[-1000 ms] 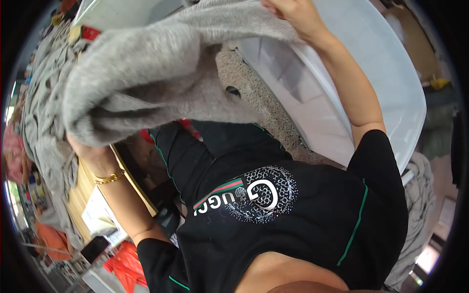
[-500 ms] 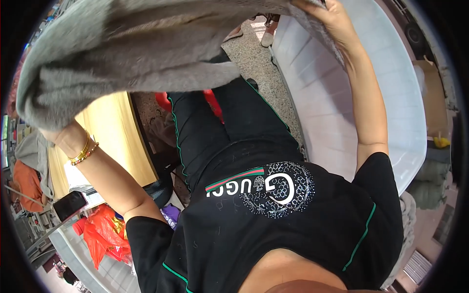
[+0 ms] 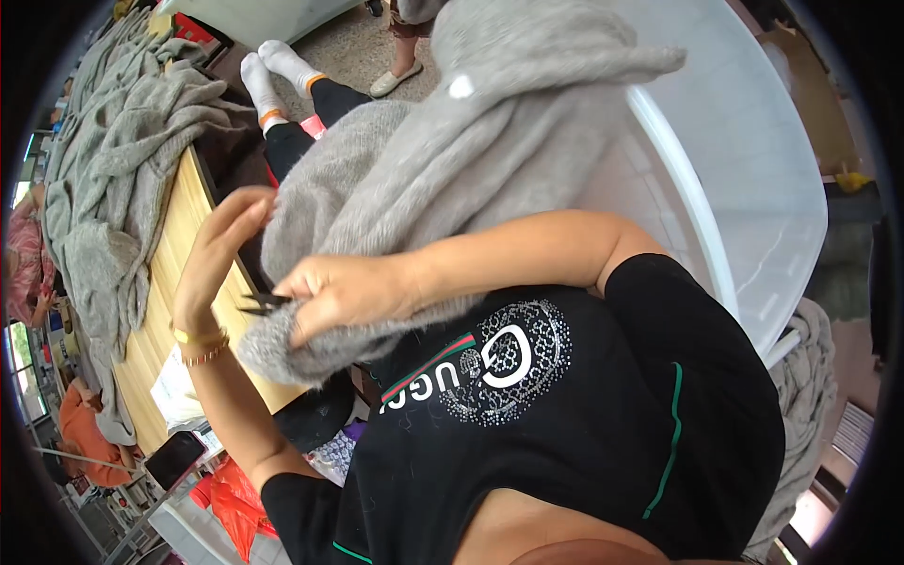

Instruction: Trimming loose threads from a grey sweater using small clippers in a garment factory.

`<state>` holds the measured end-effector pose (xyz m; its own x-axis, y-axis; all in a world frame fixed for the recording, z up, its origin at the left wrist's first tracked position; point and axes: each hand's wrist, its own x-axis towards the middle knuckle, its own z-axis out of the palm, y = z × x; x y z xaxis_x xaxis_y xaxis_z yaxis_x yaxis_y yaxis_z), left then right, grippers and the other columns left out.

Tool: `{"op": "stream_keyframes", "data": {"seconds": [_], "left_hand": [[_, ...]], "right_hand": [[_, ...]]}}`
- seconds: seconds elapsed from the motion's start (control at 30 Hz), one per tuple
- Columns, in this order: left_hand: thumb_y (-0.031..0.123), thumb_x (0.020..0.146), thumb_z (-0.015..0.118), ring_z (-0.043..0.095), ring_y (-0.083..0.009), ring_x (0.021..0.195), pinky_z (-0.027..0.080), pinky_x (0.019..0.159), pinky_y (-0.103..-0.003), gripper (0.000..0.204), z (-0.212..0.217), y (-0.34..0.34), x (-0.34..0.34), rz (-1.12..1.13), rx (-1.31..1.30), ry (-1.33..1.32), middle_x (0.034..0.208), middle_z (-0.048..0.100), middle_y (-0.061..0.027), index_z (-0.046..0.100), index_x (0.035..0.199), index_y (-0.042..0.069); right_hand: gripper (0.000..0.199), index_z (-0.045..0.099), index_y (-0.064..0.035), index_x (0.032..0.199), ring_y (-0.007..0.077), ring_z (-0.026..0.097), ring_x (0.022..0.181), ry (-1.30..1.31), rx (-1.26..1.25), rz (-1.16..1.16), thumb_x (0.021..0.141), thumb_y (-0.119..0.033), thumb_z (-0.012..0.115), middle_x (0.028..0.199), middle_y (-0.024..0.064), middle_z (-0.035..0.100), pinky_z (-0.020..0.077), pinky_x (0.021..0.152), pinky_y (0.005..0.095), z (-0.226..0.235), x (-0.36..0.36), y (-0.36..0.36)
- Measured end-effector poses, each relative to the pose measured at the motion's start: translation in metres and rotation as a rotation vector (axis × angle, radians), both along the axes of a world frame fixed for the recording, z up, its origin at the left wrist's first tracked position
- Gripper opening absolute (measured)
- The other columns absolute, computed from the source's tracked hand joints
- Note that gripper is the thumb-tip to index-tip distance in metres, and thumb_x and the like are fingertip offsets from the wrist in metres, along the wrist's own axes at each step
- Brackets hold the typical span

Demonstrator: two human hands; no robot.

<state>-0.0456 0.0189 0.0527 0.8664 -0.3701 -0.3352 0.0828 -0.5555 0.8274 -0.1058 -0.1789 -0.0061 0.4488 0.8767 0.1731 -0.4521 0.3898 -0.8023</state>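
The largest item on the floor is the white bin (image 3: 772,188), standing at the person's right. At the left is the wooden table (image 3: 162,320), bearing a loose heap of grey knit (image 3: 122,188). Between them, the grey garment (image 3: 377,188) lies bunched across the person's lap, its far end up in front of the bin's rim; whether that end rests on the rim I cannot tell.

The right hand (image 3: 353,290) is closed on the garment's near edge, drawn in against the shirt. The left hand (image 3: 221,240) is unclasped, fingers bent beside the cloth; contact at the fingertips cannot be confirmed. Smallest of note is a black pointed tool (image 3: 256,303), jutting from the right fist.

Recommendations for sound handling: the tool's tip should point away from the knit, since loops would likely snag. The left hand would do best to take the edge flat and spread it, leaving the right free to steer the tool. Bunched folds should be smoothed before any close look.
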Motion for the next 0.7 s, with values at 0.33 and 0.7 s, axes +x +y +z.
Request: {"op": "stream_keyframes", "data": {"seconds": [0.33, 0.7], "left_hand": [[0.046, 0.088, 0.069, 0.066, -0.0194, 0.084, 0.053, 0.075, -0.032, 0.076, -0.165, -0.133, 0.018, -0.246, 0.237, 0.002, 0.11, 0.069, -0.0127, 0.047, 0.144, 0.0], [0.013, 0.087, 0.063, 0.061, -0.0193, 0.113, 0.044, 0.102, -0.032, 0.039, -0.052, -0.011, 0.016, 0.225, -0.586, 0.019, 0.12, 0.067, -0.0111, 0.063, 0.122, -0.005]], "right_hand": [[0.02, 0.065, 0.0091, 0.106, 0.0107, 0.064, 0.094, 0.309, 0.204, 0.379, 0.088, 0.001, 0.061, 0.101, 0.0057, 0.071, 0.0508, 0.086, 0.028, 0.005, -0.051, -0.005], [0.051, 0.066, -0.0019, 0.127, 0.011, 0.052, 0.059, -0.812, -0.446, 0.168, 0.082, -0.021, 0.08, 0.064, 0.0009, 0.055, 0.0416, 0.054, 0.0317, -0.006, 0.019, -0.09]]}}
